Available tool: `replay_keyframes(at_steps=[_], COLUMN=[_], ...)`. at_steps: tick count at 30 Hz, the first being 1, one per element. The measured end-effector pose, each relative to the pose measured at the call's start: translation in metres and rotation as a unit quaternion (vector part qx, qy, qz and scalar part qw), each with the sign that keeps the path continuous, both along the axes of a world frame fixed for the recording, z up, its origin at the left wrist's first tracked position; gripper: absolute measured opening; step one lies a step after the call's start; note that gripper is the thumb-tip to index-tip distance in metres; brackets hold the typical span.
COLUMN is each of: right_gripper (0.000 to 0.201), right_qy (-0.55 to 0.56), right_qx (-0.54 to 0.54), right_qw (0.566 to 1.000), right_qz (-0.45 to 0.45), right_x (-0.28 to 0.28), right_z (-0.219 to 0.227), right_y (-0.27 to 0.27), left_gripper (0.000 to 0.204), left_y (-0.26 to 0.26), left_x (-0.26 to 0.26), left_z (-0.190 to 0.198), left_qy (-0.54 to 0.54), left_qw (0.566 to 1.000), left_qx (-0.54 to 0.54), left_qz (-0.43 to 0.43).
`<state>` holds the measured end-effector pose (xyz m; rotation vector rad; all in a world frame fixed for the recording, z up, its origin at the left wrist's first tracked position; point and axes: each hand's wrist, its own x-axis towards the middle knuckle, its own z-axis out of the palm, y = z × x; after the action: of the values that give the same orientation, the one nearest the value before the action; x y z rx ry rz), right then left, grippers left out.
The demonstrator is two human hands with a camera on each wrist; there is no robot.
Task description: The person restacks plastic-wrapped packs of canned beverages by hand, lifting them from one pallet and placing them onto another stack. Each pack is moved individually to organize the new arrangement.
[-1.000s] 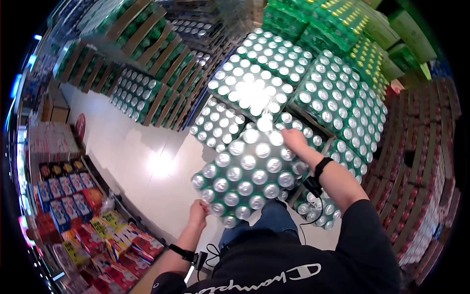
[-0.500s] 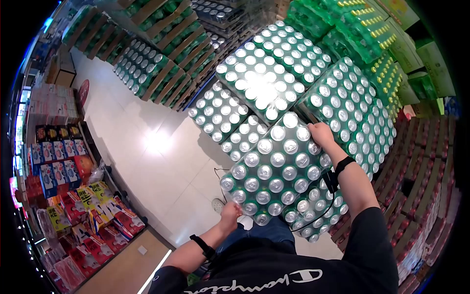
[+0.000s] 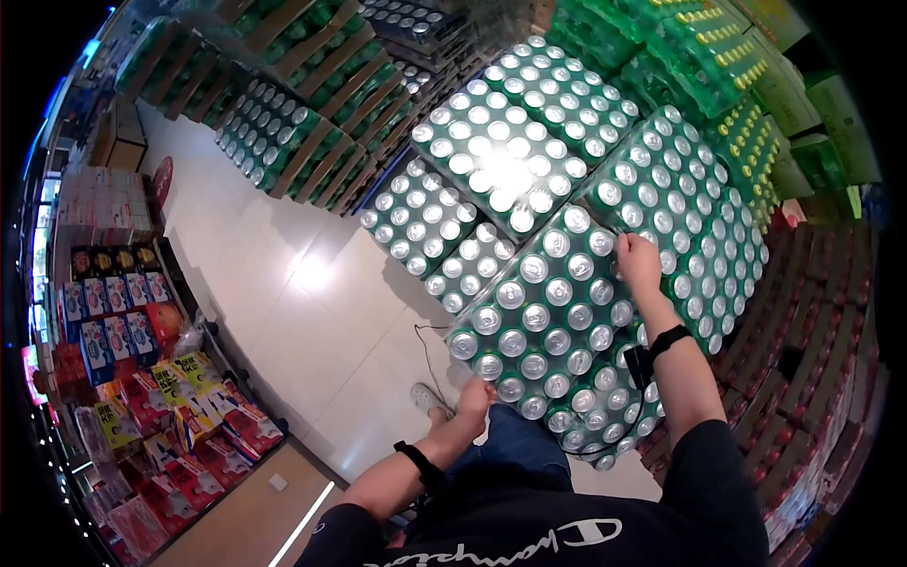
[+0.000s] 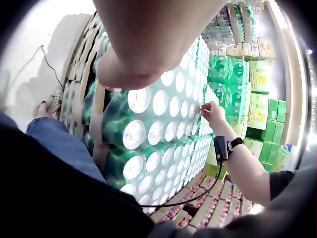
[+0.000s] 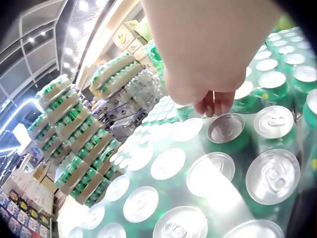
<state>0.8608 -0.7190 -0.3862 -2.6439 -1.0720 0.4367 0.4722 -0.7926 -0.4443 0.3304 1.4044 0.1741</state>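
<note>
A shrink-wrapped case of green cans (image 3: 534, 317) with silver tops lies level among similar cases in front of the person. My left hand (image 3: 470, 408) grips its near left corner, the curled fingers mostly hidden against the case's side in the left wrist view. At the far right edge, my right hand (image 3: 642, 265) holds the wrap with bent fingers. The right wrist view shows those fingertips (image 5: 218, 103) tucked down beside a can top. Both wrists wear black straps with small cameras.
More wrapped can cases (image 3: 661, 189) adjoin it at the back and right. Stacked red can trays (image 3: 803, 350) stand to the right. Boxed goods fill a low display (image 3: 179, 406) at the left, beyond pale floor tiles (image 3: 321, 331). A dark cable (image 3: 614, 446) loops near the right arm.
Held by both hands, the case has shifted right and come down onto the stack, covering part of the cases beneath. The left hand has followed its corner rightward; the head view has turned slightly.
</note>
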Motion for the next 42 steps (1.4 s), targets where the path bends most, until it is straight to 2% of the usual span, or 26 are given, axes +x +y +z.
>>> replay_keyframes(at_steps=[3,4,6,7,9,11,13,14,15,16,18,19,20,21,24,25,26,28,31,32,33,37,38,40,42], right_gripper=[0.03,0.036,0.041,0.043,0.046,0.044,0.037,0.03,0.027,0.025,0.022,0.021,0.02,0.019,0.021,0.023,0.024,0.024,0.024,0.025,0.024,0.029,0.026,0.023,0.023], right_qy=[0.011,0.017,0.05,0.03,-0.01,-0.003,0.004,-0.002,0.013,0.026,0.081,0.104,0.07,0.078,0.115,0.117,0.126,0.177,0.265,0.286,0.337,0.409,0.489,0.528,0.59], right_qx=[0.086,0.084,0.013,0.005,-0.005,-0.014,-0.007,-0.067,-0.031,0.004,0.037,0.054,0.054,0.056,0.075,0.05,0.039,0.042,0.033,0.028,0.052,0.054,0.065,0.034,0.038], right_qw=[0.994,0.994,0.997,0.997,0.997,0.998,0.998,0.996,0.999,0.999,0.995,0.992,0.99,0.988,0.977,0.975,0.972,0.961,0.944,0.939,0.922,0.89,0.858,0.842,0.805], right_qz=[0.062,0.073,0.058,0.064,0.073,0.066,0.066,0.064,0.042,0.021,0.041,0.054,0.11,0.121,0.162,0.183,0.195,0.209,0.192,0.189,0.183,0.195,0.143,0.109,0.046], right_x=[-0.009,-0.008,-0.01,-0.012,-0.016,-0.013,-0.006,0.0,-0.005,-0.015,-0.042,-0.052,-0.064,-0.077,-0.116,-0.129,-0.145,-0.187,-0.263,-0.288,-0.315,-0.41,-0.434,-0.479,-0.509], right_z=[0.004,-0.004,-0.02,-0.024,-0.033,-0.033,-0.022,-0.014,0.005,0.018,0.01,0.01,0.01,0.011,0.032,0.031,0.031,0.049,0.087,0.094,0.091,0.064,0.061,0.08,0.076], right_y=[-0.004,0.002,0.013,0.014,0.015,0.007,-0.001,-0.005,-0.011,-0.024,-0.048,-0.056,-0.063,-0.063,-0.044,-0.033,-0.021,0.012,0.072,0.09,0.111,0.199,0.222,0.267,0.305], left_gripper=[0.018,0.018,0.019,0.033,0.033,0.032,0.032,0.032,0.033,0.028,0.018,0.019,0.02,0.021,0.024,0.03,0.037,0.037,0.035,0.036,0.036,0.036,0.036,0.034,0.032], left_y=[0.009,0.018,0.028,0.039,0.042,0.044,0.048,0.05,0.048,0.046,0.049,0.054,0.061,0.07,0.106,0.119,0.128,0.154,0.214,0.23,0.246,0.327,0.36,0.378,0.406], left_x=[-0.013,-0.011,-0.013,-0.006,0.0,0.005,0.016,0.02,0.016,0.029,0.025,0.019,0.009,0.004,-0.008,-0.022,-0.038,-0.081,-0.152,-0.183,-0.221,-0.364,-0.397,-0.466,-0.515], left_z=[-0.004,-0.002,0.008,0.032,0.022,0.015,0.02,0.024,0.013,0.019,0.012,0.011,0.011,0.014,0.051,0.056,0.062,0.065,0.11,0.111,0.105,0.109,0.11,0.103,0.114], left_qy=[-0.062,-0.04,0.013,-0.026,-0.04,-0.071,-0.073,-0.072,-0.108,-0.057,-0.075,-0.071,-0.068,-0.066,-0.025,-0.038,-0.02,-0.038,-0.038,-0.021,-0.007,0.057,0.096,0.178,0.178], left_qw=[0.997,0.998,0.998,0.998,0.994,0.989,0.988,0.987,0.985,0.994,0.987,0.979,0.967,0.951,0.855,0.804,0.783,0.835,0.874,0.877,0.876,0.864,0.846,0.826,0.827], left_qx=[-0.02,-0.014,-0.01,-0.011,-0.025,-0.024,-0.021,-0.019,-0.012,0.014,0.026,-0.003,-0.03,-0.055,0.0,0.123,0.246,0.29,0.264,0.291,0.318,0.376,0.395,0.393,0.386], left_qz=[-0.035,-0.043,-0.055,-0.055,-0.098,-0.131,-0.137,-0.14,-0.137,-0.096,-0.14,-0.192,-0.244,-0.296,-0.518,-0.581,-0.571,-0.465,-0.406,-0.382,-0.362,-0.329,-0.346,-0.363,-0.367])
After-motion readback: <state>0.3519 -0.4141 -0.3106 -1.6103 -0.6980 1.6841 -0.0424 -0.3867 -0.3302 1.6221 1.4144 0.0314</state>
